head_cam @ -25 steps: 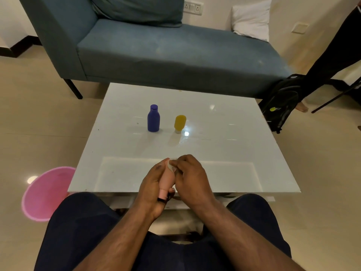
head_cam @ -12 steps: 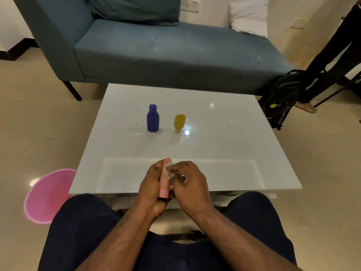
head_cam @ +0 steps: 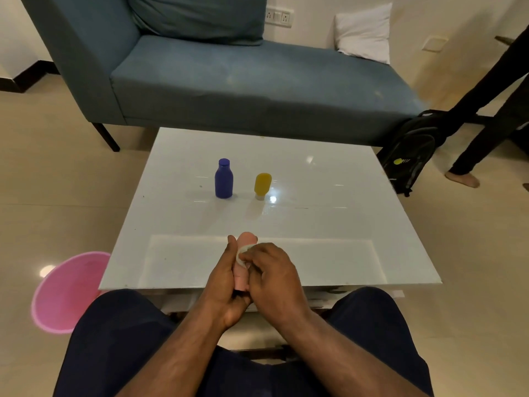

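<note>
Over the tabletop (head_cam: 286,222), left hand (head_cam: 224,285) gripped a tube (head_cam: 248,239) pointing 12 o'clock; right hand (head_cam: 276,279), at 3 o'clock, pinched its cap (head_cam: 242,253).

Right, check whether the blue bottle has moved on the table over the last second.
No. The blue bottle stands in the same spot, just left of the yellow bottle on the white table, with the same gap between them.
</note>
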Demonstrator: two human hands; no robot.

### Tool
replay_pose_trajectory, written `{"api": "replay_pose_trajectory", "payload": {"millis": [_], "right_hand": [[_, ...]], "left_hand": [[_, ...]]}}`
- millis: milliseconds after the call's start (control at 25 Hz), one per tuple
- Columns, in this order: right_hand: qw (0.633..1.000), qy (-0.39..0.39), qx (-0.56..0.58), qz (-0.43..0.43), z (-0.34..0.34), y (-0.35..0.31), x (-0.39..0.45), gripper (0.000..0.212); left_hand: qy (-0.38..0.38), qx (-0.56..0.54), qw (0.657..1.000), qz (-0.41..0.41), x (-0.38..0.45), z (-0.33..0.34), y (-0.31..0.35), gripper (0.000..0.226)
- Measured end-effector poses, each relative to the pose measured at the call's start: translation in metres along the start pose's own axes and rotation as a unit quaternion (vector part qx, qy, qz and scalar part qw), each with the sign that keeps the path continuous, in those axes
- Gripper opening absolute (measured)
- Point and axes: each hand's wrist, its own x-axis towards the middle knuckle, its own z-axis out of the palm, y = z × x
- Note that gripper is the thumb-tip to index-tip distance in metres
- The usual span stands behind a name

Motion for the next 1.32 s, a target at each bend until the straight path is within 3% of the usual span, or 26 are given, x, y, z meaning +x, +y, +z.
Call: {"api": "replay_pose_trajectory", "payload": {"millis": [120, 320, 520, 760, 920, 1160, 1320], "right_hand": [[0.998, -0.016, -0.048, -0.048, -0.001, 0.0, -0.001, 0.023], [0.999, 0.009, -0.034, 0.005, -0.007, 0.017, 0.03, 0.021], [0.995, -0.047, -0.065, -0.066, -0.001, 0.007, -0.005, 0.025], [0.999, -0.001, -0.041, -0.003, -0.009, 0.017, 0.022, 0.022], [0.993, -0.04, -0.085, -0.074, -0.003, 0.004, -0.002, 0.026], [0.998, -0.013, -0.066, 0.001, -0.009, 0.013, 0.025, 0.024], [0.991, -0.05, -0.109, -0.059, -0.004, 0.002, 0.002, 0.028]], "left_hand": [[0.013, -0.014, 1.0, -0.003, 0.0, -0.001, -0.001, 0.066], [0.027, -0.009, 1.0, 0.0, 0.002, -0.001, 0.002, 0.071], [0.012, -0.054, 0.998, -0.017, 0.011, -0.012, 0.0, 0.068], [0.027, -0.027, 0.999, -0.018, 0.006, -0.004, 0.0, 0.066], [0.022, -0.055, 0.998, -0.026, 0.005, -0.006, 0.002, 0.064], [0.032, -0.022, 0.999, -0.013, 0.002, 0.001, 0.003, 0.063], [0.001, -0.042, 0.999, -0.024, -0.001, -0.002, 0.004, 0.061]]}}
